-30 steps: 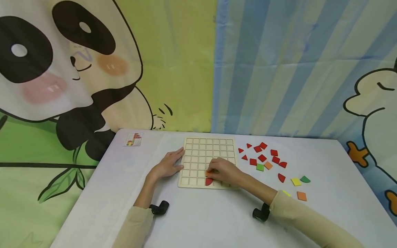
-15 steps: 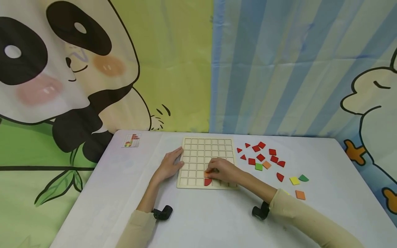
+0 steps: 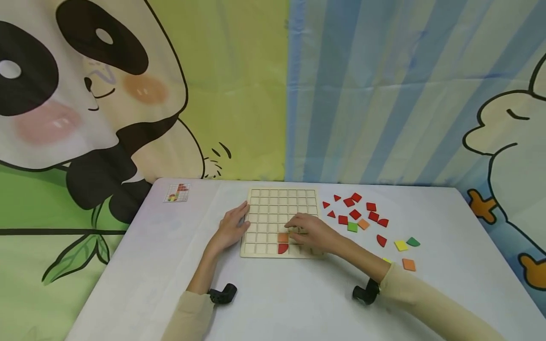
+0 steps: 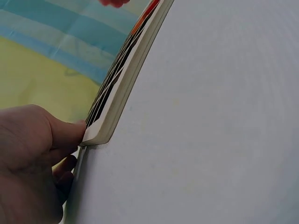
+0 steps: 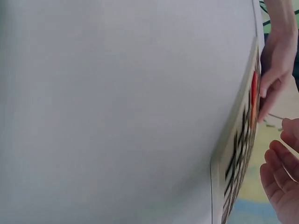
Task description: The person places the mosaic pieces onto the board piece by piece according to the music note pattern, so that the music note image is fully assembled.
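A pale wooden grid board (image 3: 268,210) lies on the white table. Near its front edge, an orange square tile (image 3: 283,237) and a red quarter-circle tile (image 3: 283,248) sit in neighbouring cells, one behind the other. My left hand (image 3: 230,227) rests against the board's left edge; in the left wrist view its thumb touches the board's corner. Over the board, just right of the orange tile, hovers my right hand (image 3: 313,232) with nothing between thumb and fingers. Its fingers look loosely bent in the right wrist view.
Right of the board lie several loose tiles, among them red squares (image 3: 355,214), a green square (image 3: 352,227), a yellow square (image 3: 401,245) and an orange square (image 3: 408,264). A small printed pattern card (image 3: 177,192) lies at the table's back left.
My right hand has let go of the orange square tile and drawn slightly away to the right, its fingers spreading. The tile now shows whole in its cell. My left hand stays at the board's edge.
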`<action>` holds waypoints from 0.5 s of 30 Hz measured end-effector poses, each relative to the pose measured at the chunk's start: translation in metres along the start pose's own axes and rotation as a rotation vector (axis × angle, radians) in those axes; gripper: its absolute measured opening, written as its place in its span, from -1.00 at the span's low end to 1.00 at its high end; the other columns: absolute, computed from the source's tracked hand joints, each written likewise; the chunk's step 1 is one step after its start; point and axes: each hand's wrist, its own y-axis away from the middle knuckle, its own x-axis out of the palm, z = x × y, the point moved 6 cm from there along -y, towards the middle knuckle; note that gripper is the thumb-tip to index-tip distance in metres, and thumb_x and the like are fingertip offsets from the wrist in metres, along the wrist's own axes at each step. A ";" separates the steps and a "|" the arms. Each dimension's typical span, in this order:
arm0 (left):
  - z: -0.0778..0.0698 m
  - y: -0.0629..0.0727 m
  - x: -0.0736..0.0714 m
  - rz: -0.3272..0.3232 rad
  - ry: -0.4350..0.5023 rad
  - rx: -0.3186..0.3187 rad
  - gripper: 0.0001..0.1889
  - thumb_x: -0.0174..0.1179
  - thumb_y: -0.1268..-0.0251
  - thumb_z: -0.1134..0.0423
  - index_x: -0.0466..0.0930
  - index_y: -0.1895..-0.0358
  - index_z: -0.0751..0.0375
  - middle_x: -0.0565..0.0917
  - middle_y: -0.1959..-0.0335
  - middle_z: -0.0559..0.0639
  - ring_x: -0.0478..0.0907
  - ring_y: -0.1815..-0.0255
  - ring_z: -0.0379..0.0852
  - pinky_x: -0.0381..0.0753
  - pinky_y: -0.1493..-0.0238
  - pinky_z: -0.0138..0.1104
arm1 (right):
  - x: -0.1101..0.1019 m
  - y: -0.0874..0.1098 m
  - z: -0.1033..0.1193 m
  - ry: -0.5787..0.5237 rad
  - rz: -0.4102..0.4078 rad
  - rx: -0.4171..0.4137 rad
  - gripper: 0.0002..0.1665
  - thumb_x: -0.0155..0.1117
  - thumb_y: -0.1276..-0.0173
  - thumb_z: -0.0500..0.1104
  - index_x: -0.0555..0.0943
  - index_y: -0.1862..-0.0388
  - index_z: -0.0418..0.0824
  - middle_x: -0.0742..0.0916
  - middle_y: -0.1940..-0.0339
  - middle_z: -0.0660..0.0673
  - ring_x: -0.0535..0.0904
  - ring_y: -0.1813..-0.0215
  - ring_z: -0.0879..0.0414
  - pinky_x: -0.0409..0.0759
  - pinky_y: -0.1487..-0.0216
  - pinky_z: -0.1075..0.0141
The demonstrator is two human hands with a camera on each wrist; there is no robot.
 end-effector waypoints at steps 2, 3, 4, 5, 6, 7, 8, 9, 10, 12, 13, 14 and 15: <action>0.001 0.000 -0.001 -0.004 0.004 -0.002 -0.38 0.06 -0.55 0.31 0.19 -0.61 0.30 0.12 -0.70 0.11 -0.05 -0.69 0.26 -0.09 -0.56 0.31 | -0.012 0.012 -0.005 -0.005 -0.026 0.036 -0.70 0.36 -0.45 -0.25 0.72 -0.11 -0.30 0.77 -0.05 -0.16 0.68 -0.10 -0.07 0.71 -0.10 0.09; 0.001 0.000 -0.002 -0.003 0.007 -0.002 -0.37 0.06 -0.55 0.31 0.19 -0.61 0.30 0.11 -0.70 0.10 -0.05 -0.69 0.26 -0.10 -0.56 0.30 | -0.019 0.019 -0.010 0.001 -0.042 0.049 -0.71 0.36 -0.44 -0.26 0.72 -0.10 -0.30 0.77 -0.04 -0.17 0.68 -0.10 -0.08 0.72 -0.09 0.07; 0.001 0.000 -0.002 -0.004 0.011 0.000 -0.37 0.06 -0.55 0.31 0.19 -0.61 0.30 0.11 -0.70 0.11 -0.05 -0.69 0.26 -0.10 -0.56 0.31 | -0.026 0.026 -0.016 0.009 -0.060 0.066 -0.72 0.37 -0.43 -0.27 0.73 -0.09 -0.30 0.78 -0.03 -0.16 0.69 -0.08 -0.07 0.72 -0.08 0.06; 0.001 0.000 -0.002 -0.002 0.015 -0.001 -0.37 0.05 -0.55 0.30 0.18 -0.61 0.29 0.11 -0.70 0.10 -0.06 -0.69 0.25 -0.11 -0.57 0.30 | -0.032 0.034 -0.023 0.022 -0.081 0.079 -0.72 0.39 -0.41 -0.28 0.73 -0.07 -0.30 0.78 -0.01 -0.16 0.69 -0.06 -0.07 0.73 -0.05 0.07; 0.001 0.000 -0.002 0.000 0.020 -0.004 -0.37 0.05 -0.56 0.30 0.18 -0.62 0.28 0.10 -0.71 0.09 -0.06 -0.69 0.24 -0.11 -0.57 0.29 | -0.038 0.041 -0.030 0.030 -0.103 0.087 -0.73 0.40 -0.39 -0.30 0.73 -0.05 -0.31 0.78 0.01 -0.17 0.69 -0.02 -0.06 0.74 -0.02 0.08; 0.001 -0.001 -0.002 -0.001 0.025 -0.002 -0.37 0.06 -0.55 0.30 0.18 -0.61 0.28 0.11 -0.70 0.10 -0.06 -0.69 0.25 -0.11 -0.57 0.30 | -0.043 0.049 -0.037 0.040 -0.125 0.104 -0.73 0.41 -0.38 -0.31 0.73 -0.05 -0.31 0.78 0.03 -0.17 0.69 0.02 -0.04 0.74 0.01 0.09; 0.001 -0.001 -0.002 0.002 0.032 -0.005 -0.37 0.06 -0.56 0.30 0.17 -0.62 0.28 0.10 -0.70 0.09 -0.07 -0.70 0.24 -0.12 -0.57 0.29 | -0.048 0.057 -0.045 0.054 -0.147 0.124 -0.72 0.43 -0.36 -0.31 0.74 -0.04 -0.31 0.79 0.04 -0.17 0.70 0.04 -0.03 0.75 0.02 0.11; 0.001 -0.001 -0.002 0.000 0.037 -0.005 -0.37 0.06 -0.55 0.30 0.18 -0.62 0.28 0.11 -0.70 0.10 -0.06 -0.69 0.25 -0.12 -0.57 0.30 | -0.053 0.063 -0.051 0.064 -0.166 0.140 -0.72 0.45 -0.34 -0.32 0.74 -0.03 -0.32 0.79 0.06 -0.17 0.70 0.06 -0.03 0.76 0.04 0.12; 0.002 -0.001 -0.002 0.001 0.043 -0.009 -0.37 0.06 -0.55 0.30 0.17 -0.62 0.28 0.11 -0.70 0.09 -0.07 -0.70 0.24 -0.13 -0.57 0.29 | -0.057 0.070 -0.057 0.071 -0.184 0.159 -0.72 0.45 -0.33 -0.33 0.74 -0.02 -0.32 0.79 0.08 -0.17 0.71 0.08 -0.03 0.76 0.07 0.13; 0.004 -0.001 -0.001 0.002 0.059 -0.016 -0.37 0.06 -0.56 0.30 0.17 -0.62 0.27 0.11 -0.70 0.09 -0.09 -0.70 0.23 -0.15 -0.57 0.29 | -0.065 0.082 -0.068 0.068 -0.212 0.202 -0.71 0.47 -0.31 -0.34 0.74 -0.02 -0.32 0.79 0.08 -0.19 0.72 0.09 -0.05 0.77 0.10 0.15; 0.005 -0.001 0.000 0.000 0.069 -0.018 -0.37 0.06 -0.55 0.30 0.17 -0.62 0.27 0.11 -0.70 0.09 -0.10 -0.70 0.23 -0.16 -0.57 0.29 | -0.069 0.087 -0.072 0.070 -0.221 0.220 -0.71 0.46 -0.31 -0.34 0.74 -0.02 -0.32 0.79 0.08 -0.21 0.73 0.08 -0.08 0.78 0.10 0.16; 0.006 -0.001 0.001 -0.002 0.077 -0.021 -0.37 0.06 -0.55 0.30 0.17 -0.62 0.27 0.11 -0.70 0.09 -0.10 -0.71 0.22 -0.17 -0.57 0.29 | -0.072 0.091 -0.076 0.073 -0.233 0.226 -0.71 0.46 -0.31 -0.35 0.74 -0.02 -0.33 0.79 0.07 -0.22 0.74 0.08 -0.10 0.78 0.11 0.15; 0.007 -0.001 0.002 -0.006 0.084 -0.022 -0.37 0.05 -0.55 0.30 0.17 -0.62 0.27 0.11 -0.70 0.09 -0.10 -0.71 0.22 -0.18 -0.57 0.29 | -0.075 0.095 -0.079 0.071 -0.241 0.230 -0.71 0.46 -0.31 -0.36 0.74 -0.01 -0.34 0.79 0.08 -0.23 0.73 0.09 -0.10 0.78 0.12 0.14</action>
